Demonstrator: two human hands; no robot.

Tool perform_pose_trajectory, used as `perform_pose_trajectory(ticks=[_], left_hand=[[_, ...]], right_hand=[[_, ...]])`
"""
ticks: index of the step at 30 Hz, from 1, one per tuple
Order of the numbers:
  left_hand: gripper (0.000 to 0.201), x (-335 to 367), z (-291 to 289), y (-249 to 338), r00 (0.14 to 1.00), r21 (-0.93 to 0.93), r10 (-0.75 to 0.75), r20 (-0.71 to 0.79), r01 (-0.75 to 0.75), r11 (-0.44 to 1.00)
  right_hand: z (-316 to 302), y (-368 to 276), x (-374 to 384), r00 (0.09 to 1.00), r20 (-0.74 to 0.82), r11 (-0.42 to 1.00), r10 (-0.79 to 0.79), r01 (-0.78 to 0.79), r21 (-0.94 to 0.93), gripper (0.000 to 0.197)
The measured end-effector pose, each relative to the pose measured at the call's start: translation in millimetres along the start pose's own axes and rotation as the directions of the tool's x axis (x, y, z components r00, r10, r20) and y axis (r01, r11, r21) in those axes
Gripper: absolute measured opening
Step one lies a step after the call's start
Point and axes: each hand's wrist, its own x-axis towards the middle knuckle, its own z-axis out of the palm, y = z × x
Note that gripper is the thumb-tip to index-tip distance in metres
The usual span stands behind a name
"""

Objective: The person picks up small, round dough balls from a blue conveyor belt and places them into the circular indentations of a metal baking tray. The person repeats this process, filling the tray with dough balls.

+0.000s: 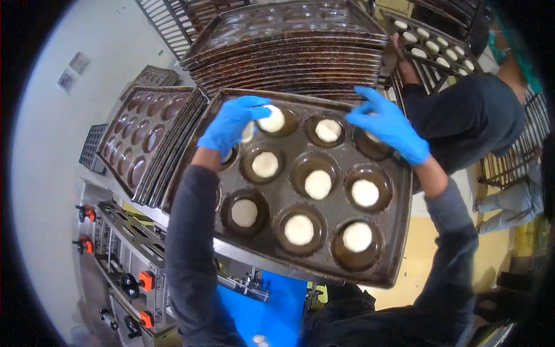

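A dark muffin-type baking pan (398,191) with round cups lies before me, a flat white dough piece (318,184) in most of its cups. My left hand (234,122), in a blue glove, is closed at the pan's far left. Its fingertips are on a dough piece (271,119) at a far cup, and another dough piece (247,132) shows beneath the palm. My right hand (390,122), also gloved in blue, is over the far right cup with thumb and fingers apart. A dough piece (372,137) in that cup is partly hidden by it.
Behind the pan rises a tall stack of pans (283,61). More stacked pans (139,132) stand on the left, above a steel machine (130,254) with orange-and-black knobs. At the right a co-worker's dark sleeve (474,110) reaches toward a tray of dough (430,43). Below is a blue belt (263,306).
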Motion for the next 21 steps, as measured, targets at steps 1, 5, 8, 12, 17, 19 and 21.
perform_pose_trajectory(ticks=[1, 5, 8, 12, 17, 19, 21], left_hand=[[0.033, 19, -6, -17, 0.998, -0.039, -0.004, 0.068, 0.007, 0.999], [0.031, 61, -5, -49, 0.924, 0.249, 0.222, 0.311, -0.305, 0.919], [0.032, 71, 5, -44, 0.972, 0.252, 0.096, 0.212, -0.150, 0.956], [0.034, 73, -37, -46, 0.963, 0.278, 0.265, 0.046, -0.267, 0.923], [0.029, 78, -40, -57, 0.987, 0.132, 0.005, -0.159, 0.016, 0.991], [0.038, 83, -57, -80, 0.983, 0.081, 0.131, -0.129, -0.121, 0.989], [0.035, 76, -81, -96, 0.933, 0.669, 0.344, -0.109, -0.187, 0.720]], right_hand=[[-6, 4, -2, 0.998, 0.060, 0.982, 0.028, -0.038, 0.187, 0.068], [-21, 20, -21, 0.977, 0.194, 0.954, 0.093, -0.144, 0.264, 0.054], [-14, 47, -26, 0.970, 0.242, 0.973, 0.034, -0.087, 0.212, 0.052], [-5, 59, -34, 0.981, 0.157, 0.994, -0.114, 0.112, 0.017, 0.054], [-16, 43, -50, 0.970, -0.060, 0.863, -0.236, 0.181, -0.471, 0.060], [-20, 30, -54, 0.941, -0.112, 0.838, -0.318, 0.224, -0.497, 0.066], [-20, 5, -68, 0.939, -0.166, 0.883, -0.302, 0.210, -0.420, 0.065]])
